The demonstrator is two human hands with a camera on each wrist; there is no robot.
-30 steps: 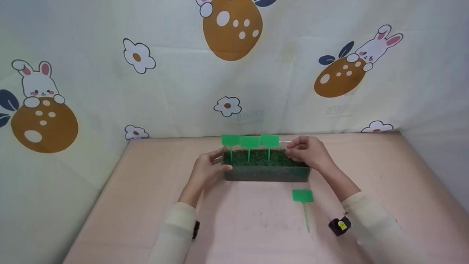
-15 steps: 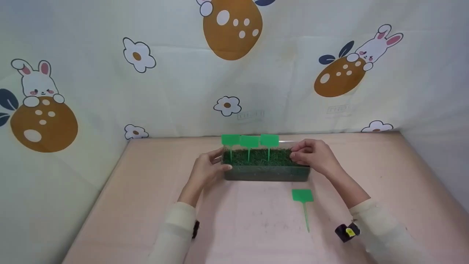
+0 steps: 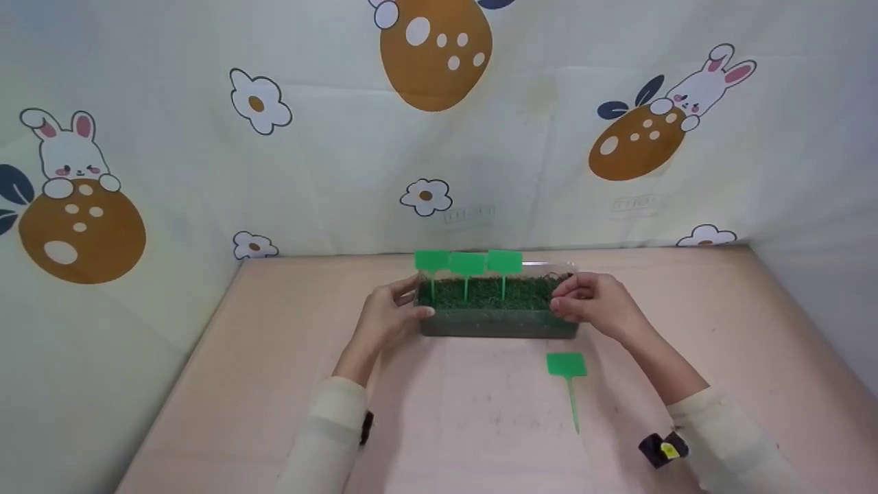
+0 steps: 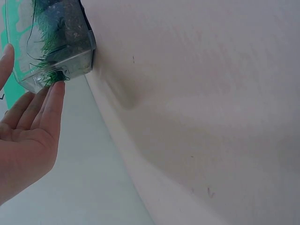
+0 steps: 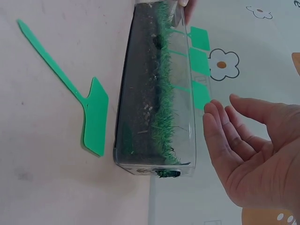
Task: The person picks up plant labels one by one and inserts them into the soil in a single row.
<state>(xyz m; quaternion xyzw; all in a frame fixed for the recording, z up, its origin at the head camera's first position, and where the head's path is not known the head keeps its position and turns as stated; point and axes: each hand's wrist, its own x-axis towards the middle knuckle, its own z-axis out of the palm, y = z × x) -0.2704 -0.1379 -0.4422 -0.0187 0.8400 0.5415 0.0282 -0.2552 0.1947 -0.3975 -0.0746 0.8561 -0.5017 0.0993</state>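
Observation:
A clear plastic planter box [image 3: 497, 324] of dark soil and green grass stands at the back of the table. Three green T-shaped plant labels [image 3: 467, 265] stand upright in its grass, from the left end to the middle. My left hand [image 3: 387, 317] grips the box's left end, thumb at the front and fingers behind. Over the box's right end, my right hand [image 3: 597, 305] has loosely bent fingers; in the right wrist view nothing lies between thumb and fingers [image 5: 216, 136]. Another green plant label [image 3: 566, 366] lies flat on the table, in front of the box's right end.
A pinkish cloth covers the table [image 3: 494, 425]. Right behind the box rises a pale curtain [image 3: 343, 171] printed with rabbits and flowers, which also hangs along both sides. A black wrist camera [image 3: 662, 449] hangs at the right sleeve.
My right hand has drawn back rightward and toward me from the grass near the third label, uncovering the box's back right rim. My left hand, the box and the labels have stayed put.

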